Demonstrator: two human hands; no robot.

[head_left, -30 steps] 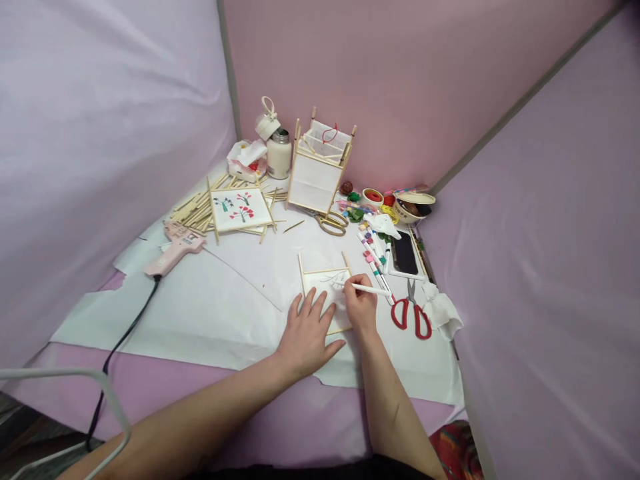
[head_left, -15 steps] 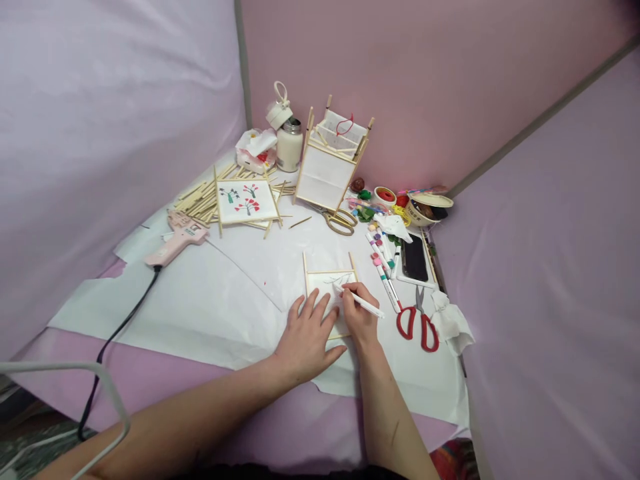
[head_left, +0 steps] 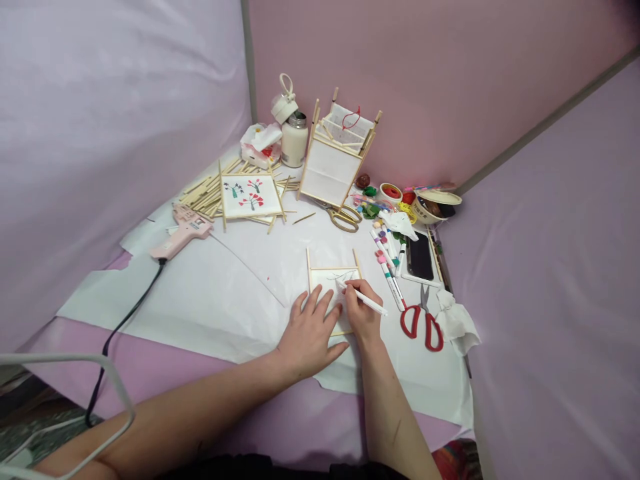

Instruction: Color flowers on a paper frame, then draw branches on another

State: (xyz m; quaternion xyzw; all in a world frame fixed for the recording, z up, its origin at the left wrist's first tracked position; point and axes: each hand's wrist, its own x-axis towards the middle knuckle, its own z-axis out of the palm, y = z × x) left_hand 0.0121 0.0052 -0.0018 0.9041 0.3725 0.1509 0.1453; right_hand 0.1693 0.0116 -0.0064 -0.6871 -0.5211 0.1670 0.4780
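A small white panel framed with thin wooden sticks lies on the table before me, with thin dark lines drawn near its top. My left hand rests flat over its lower left part, fingers spread. Pinched in my right hand is a white pen, its tip at the drawn lines. Both hands cover much of the panel's lower half. Farther back lies another stick-framed panel painted with red and dark flowers in green vases.
A stick-and-paper lantern frame stands at the back beside a cream bottle. Left are loose sticks and a pink glue gun with its cord. Red-handled scissors, a phone, markers and gold scissors lie right and behind.
The whole view has shifted slightly, so things appear a little to the right and higher. The pen stays in my right hand at the drawing, and my left hand keeps its place on the panel.
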